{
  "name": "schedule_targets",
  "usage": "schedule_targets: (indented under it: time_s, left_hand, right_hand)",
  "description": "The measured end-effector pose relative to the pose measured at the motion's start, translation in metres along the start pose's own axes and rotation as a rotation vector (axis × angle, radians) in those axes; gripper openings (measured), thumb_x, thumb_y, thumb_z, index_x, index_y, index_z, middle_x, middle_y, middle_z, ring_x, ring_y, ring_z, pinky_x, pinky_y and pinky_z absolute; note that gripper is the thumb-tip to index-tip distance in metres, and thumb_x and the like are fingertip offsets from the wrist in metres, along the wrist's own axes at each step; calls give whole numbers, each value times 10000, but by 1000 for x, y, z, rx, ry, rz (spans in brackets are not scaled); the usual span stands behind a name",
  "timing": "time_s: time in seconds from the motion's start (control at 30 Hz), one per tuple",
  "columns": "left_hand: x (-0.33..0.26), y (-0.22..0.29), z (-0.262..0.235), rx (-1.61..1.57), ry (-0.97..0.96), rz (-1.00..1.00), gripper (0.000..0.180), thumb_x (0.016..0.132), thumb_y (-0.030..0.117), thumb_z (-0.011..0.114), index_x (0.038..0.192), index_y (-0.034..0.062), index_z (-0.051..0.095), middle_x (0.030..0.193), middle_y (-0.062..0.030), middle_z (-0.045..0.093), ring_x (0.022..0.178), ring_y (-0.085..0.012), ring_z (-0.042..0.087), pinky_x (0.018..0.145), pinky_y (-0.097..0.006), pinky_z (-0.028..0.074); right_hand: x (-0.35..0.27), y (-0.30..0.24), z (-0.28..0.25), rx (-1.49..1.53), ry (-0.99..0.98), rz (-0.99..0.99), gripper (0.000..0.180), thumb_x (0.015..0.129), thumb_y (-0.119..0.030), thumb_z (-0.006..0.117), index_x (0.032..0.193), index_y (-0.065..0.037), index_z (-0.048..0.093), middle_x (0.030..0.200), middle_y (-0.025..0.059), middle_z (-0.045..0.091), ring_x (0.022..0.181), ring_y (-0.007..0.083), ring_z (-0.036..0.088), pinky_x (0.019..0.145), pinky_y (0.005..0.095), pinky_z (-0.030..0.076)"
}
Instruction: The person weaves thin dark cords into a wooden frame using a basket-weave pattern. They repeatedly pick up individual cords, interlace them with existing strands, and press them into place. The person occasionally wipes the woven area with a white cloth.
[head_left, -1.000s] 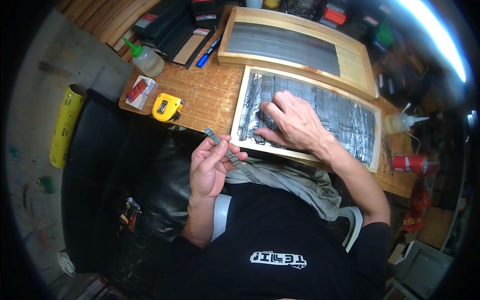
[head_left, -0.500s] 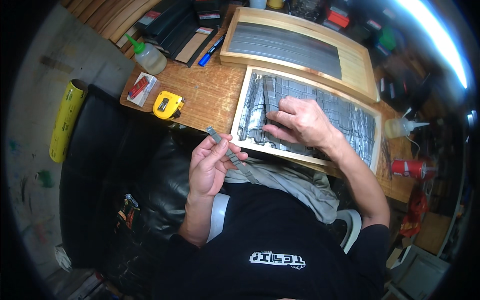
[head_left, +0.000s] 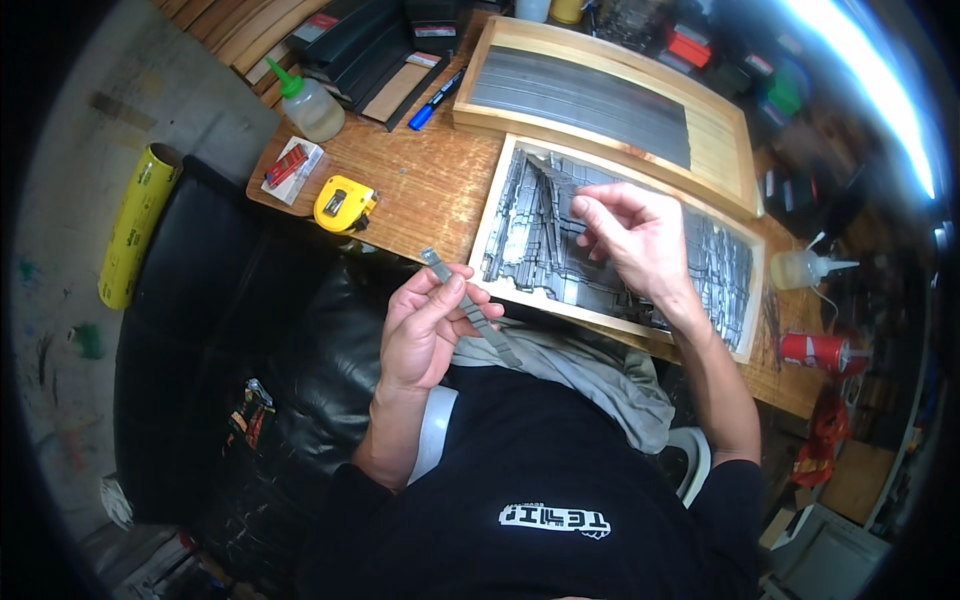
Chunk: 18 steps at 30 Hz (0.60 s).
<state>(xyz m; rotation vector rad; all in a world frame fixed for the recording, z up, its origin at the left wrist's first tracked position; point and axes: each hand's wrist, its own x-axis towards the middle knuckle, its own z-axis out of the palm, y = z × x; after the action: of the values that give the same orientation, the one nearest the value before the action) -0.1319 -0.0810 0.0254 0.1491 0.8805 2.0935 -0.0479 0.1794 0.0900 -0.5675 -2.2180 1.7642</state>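
Wood-grain table (head_left: pixel 425 185) in a cluttered workshop. Left hand (head_left: pixel 420 332) has a grey segmented strip (head_left: pixel 482 321) pinched thumb-to-fingers, long axis slanting from upper left down to lower right. Right hand (head_left: pixel 642 238) hangs over the pale wooden tray (head_left: pixel 495 210), fingertips near the thumb; can't tell if they've got one of the dark pieces (head_left: pixel 517 225). Those lie up and right of the left hand, so the right's way nearer. Yellow tape measure (head_left: pixel 343 204) sits left.

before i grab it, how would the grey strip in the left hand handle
The grey strip is probably fairly stiff: its ends stick out straight from the left hand. It is likely light, looking narrow and thin.
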Motion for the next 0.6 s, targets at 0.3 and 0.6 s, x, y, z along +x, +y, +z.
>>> schedule_targets:
  time_s: [0.3, 0.6]
  left_hand:
    - [8, 3, 20, 61, 67, -11, 264, 1086, 136, 555, 1302, -16, 565, 1107, -219, 733, 986, -319, 769, 799, -411, 666]
    - [10, -17, 35, 113, 15, -72, 380, 1085, 124, 548, 1425, -32, 480, 1260, -244, 682, 1073, -314, 746, 838, -395, 669]
  right_hand:
    - [-48, -15, -13, 308, 144, 181, 261, 983, -59, 717, 1183, 107, 710, 973, 172, 771, 791, 173, 749, 749, 265, 637]
    - [-118, -9, 11, -194, -164, -294, 221, 842, 97, 766, 1053, 34, 782, 928, 161, 788, 828, 234, 779, 739, 299, 614]
